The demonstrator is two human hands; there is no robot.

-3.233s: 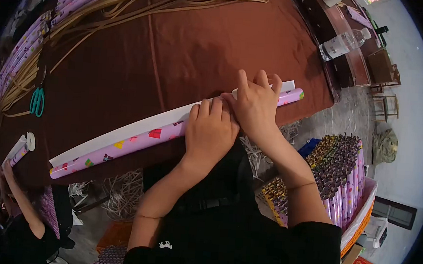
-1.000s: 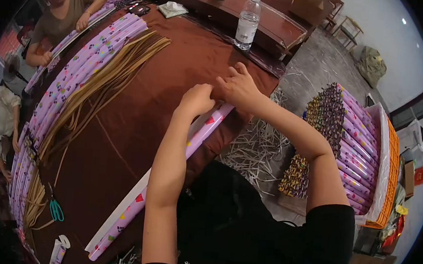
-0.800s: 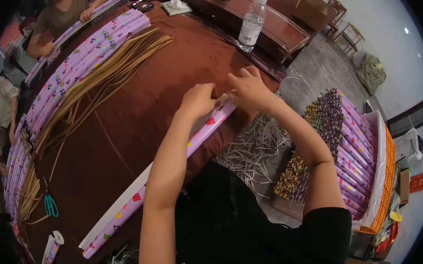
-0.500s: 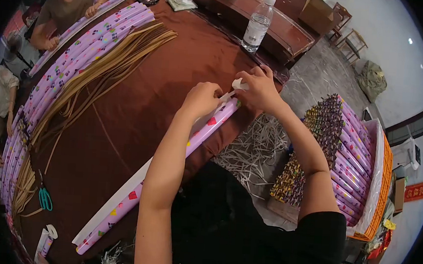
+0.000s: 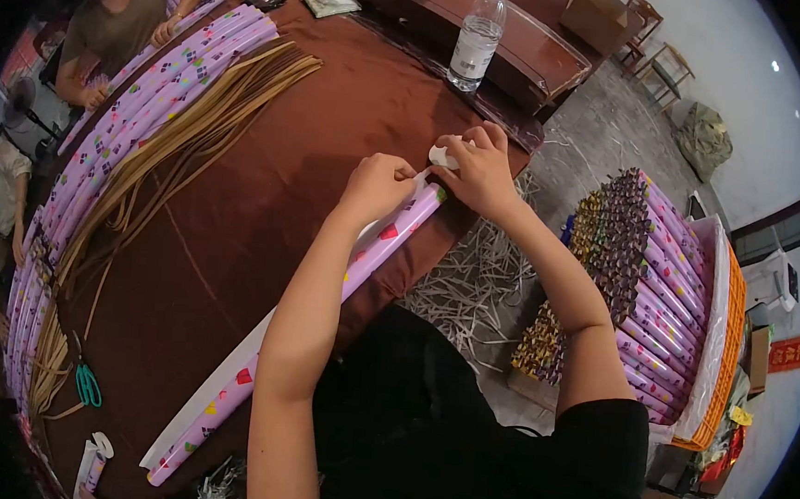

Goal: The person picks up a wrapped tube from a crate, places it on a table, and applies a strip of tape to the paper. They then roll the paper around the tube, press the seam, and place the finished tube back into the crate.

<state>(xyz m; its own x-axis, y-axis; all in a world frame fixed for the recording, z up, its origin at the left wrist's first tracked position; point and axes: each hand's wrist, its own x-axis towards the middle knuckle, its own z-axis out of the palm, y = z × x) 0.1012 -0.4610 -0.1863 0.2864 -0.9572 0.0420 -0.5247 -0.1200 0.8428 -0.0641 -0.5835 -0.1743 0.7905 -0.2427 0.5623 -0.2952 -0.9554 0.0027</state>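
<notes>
Two bare hands worked close together near the right-hand edge of the counter [image 5: 326, 115], which was covered in brown cloth. The right hand [image 5: 480, 170] was curled, with a white roll [image 5: 441, 156] held in its bent fingers. The left hand [image 5: 378, 188] was nearly closed, its thumb and fingertips pinched on a thin white strip [image 5: 420, 174] that ran between the two hands. Just below them lay the upper end of a long lilac tube [image 5: 387, 237], printed with coloured shapes. It slanted down to the lower left, passing behind the left forearm, and a plain white edge [image 5: 196, 400] showed along its far side.

Farther left on the cloth were teal-handled scissors [image 5: 88, 385] and a loose bundle of tan strips [image 5: 209, 125]. Beyond the bundle, more patterned tubes [image 5: 146, 107] lay side by side. Another person [image 5: 143, 9] sat behind those, both arms reaching toward them. Past the hands, a clear bottle [image 5: 476, 46] stood upright, and a tissue packet [image 5: 330, 2] lay farther left.

Pale shreds [image 5: 471, 296] were strewn over the floor to the right, near many stacked tubes [image 5: 658, 300] and an orange basket [image 5: 726, 342].
</notes>
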